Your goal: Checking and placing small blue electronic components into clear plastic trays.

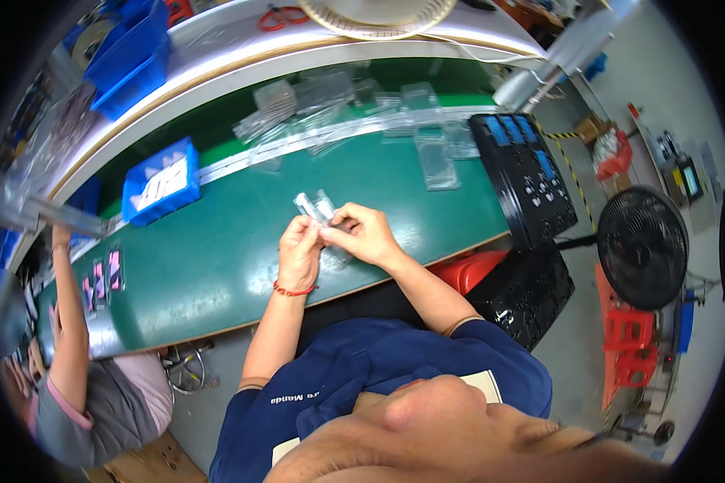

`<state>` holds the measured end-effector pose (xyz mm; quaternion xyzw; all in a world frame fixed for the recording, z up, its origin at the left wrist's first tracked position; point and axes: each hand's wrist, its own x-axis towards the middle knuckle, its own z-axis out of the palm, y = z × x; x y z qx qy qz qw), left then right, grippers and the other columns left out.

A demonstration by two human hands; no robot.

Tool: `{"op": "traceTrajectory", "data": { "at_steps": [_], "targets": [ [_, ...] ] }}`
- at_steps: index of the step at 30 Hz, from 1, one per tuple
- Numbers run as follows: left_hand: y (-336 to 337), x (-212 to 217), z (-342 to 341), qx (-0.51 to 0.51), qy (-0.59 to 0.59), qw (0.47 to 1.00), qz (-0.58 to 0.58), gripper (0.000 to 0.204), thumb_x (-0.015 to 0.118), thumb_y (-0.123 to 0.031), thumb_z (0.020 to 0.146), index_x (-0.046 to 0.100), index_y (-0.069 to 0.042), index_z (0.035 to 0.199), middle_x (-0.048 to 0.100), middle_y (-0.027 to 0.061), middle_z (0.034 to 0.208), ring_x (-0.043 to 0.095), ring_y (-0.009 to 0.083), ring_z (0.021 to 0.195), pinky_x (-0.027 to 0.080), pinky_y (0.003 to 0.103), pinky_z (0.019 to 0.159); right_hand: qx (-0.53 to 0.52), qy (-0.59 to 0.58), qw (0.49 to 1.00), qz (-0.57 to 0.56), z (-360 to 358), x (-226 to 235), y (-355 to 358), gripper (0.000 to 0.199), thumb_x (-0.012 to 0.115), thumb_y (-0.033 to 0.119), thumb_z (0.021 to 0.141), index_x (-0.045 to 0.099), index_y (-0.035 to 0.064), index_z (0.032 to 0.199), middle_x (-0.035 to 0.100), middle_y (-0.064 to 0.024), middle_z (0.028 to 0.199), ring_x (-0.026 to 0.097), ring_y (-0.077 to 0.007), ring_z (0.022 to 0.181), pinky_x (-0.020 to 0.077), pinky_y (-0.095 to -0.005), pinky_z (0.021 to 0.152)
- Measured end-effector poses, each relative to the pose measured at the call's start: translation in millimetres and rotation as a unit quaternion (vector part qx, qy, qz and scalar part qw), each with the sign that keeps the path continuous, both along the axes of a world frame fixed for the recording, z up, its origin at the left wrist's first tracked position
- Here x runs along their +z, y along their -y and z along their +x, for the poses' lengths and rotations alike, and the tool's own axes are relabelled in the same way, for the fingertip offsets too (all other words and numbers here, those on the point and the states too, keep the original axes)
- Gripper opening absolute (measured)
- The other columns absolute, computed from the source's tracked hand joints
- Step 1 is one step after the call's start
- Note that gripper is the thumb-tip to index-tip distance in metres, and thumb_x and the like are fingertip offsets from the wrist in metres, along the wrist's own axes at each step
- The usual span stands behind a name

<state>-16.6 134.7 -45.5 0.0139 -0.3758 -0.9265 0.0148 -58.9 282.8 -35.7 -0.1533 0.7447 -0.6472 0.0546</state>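
Note:
Over the green bench top (242, 266) my left hand (298, 249) and my right hand (366, 233) come together, thumbs and fingers pinched. Between them they hold a small clear plastic package (322, 204) with pale, shiny parts sticking up past the fingertips. Its lower end is covered by my fingers, and what lies inside is too small to make out. A red string bracelet (296, 291) circles my left wrist.
Clear plastic trays (438, 163) lie along the bench's back edge. A blue bin (163, 182) with white pieces stands left. Right are a black tray (524, 181) with blue parts and a black fan (642, 248). A co-worker's arm (71, 310) reaches in at far left.

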Motion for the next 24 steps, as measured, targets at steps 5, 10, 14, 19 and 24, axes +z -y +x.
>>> {"op": "traceTrajectory", "data": {
  "at_steps": [5, 10, 14, 19, 24],
  "targets": [
    [3.6, 4.5, 2.1, 0.006, 0.003, 1.0, -0.008, 0.007, 0.057, -0.013, 0.095, 0.057, -0.007, 0.092, 0.062, 0.0027, 0.086, 0.058, 0.0112, 0.076, 0.047, 0.027, 0.071, 0.041, 0.125, 0.981, -0.139, -1.0, 12.3, -14.9, 0.013, 0.071, 0.012, 0.084, 0.065, 0.0023, 0.089, 0.066, -0.0041, 0.081, 0.061, -0.0082, 0.07, 0.0488, -0.0216, 0.061],
    [17.2, 3.7, 8.4, 0.017, 0.035, 0.998, -0.041, 0.01, 0.057, -0.015, 0.096, 0.057, -0.006, 0.091, 0.061, 0.002, 0.083, 0.057, 0.0103, 0.073, 0.047, 0.025, 0.069, -0.152, -0.096, 0.946, 0.271, 3.0, 41.0, -36.9, 0.039, 0.076, 0.037, 0.076, 0.067, 0.0027, 0.094, 0.067, -0.0178, 0.092, 0.063, -0.0254, 0.085, 0.0499, -0.0343, 0.076],
    [15.6, 3.9, 9.5, 0.019, 0.033, 0.995, -0.092, 0.012, 0.057, -0.017, 0.096, 0.057, -0.006, 0.092, 0.061, 0.0014, 0.083, 0.056, 0.0095, 0.071, 0.047, 0.024, 0.067, -0.197, -0.286, 0.846, 0.405, 8.9, 44.1, -27.6, 0.052, 0.074, 0.045, 0.073, 0.067, 0.0035, 0.104, 0.06, -0.0263, 0.113, 0.054, -0.0377, 0.107, 0.0465, -0.0443, 0.088],
    [16.9, 6.3, 9.7, -0.014, -0.018, 0.997, -0.075, 0.009, 0.061, -0.013, 0.093, 0.057, -0.005, 0.092, 0.06, 0.001, 0.084, 0.056, 0.0091, 0.074, 0.047, 0.025, 0.069, 0.013, -0.002, 0.993, 0.114, 13.9, 44.6, 8.1, 0.061, 0.081, 0.036, 0.073, 0.061, 0.0034, 0.121, 0.064, -0.0205, 0.108, 0.064, -0.0222, 0.085, 0.0524, -0.0337, 0.071],
    [29.9, 3.8, 16.3, 0.009, -0.027, 0.999, -0.032, 0.009, 0.062, -0.011, 0.092, 0.057, -0.004, 0.091, 0.06, 0.0017, 0.084, 0.056, 0.0099, 0.075, 0.047, 0.026, 0.07, 0.078, 0.11, 0.989, -0.059, 1.7, 22.7, 6.5, 0.052, 0.079, 0.025, 0.079, 0.06, 0.003, 0.122, 0.066, -0.0153, 0.102, 0.063, -0.0122, 0.076, 0.0518, -0.0243, 0.064]
  ]
}}
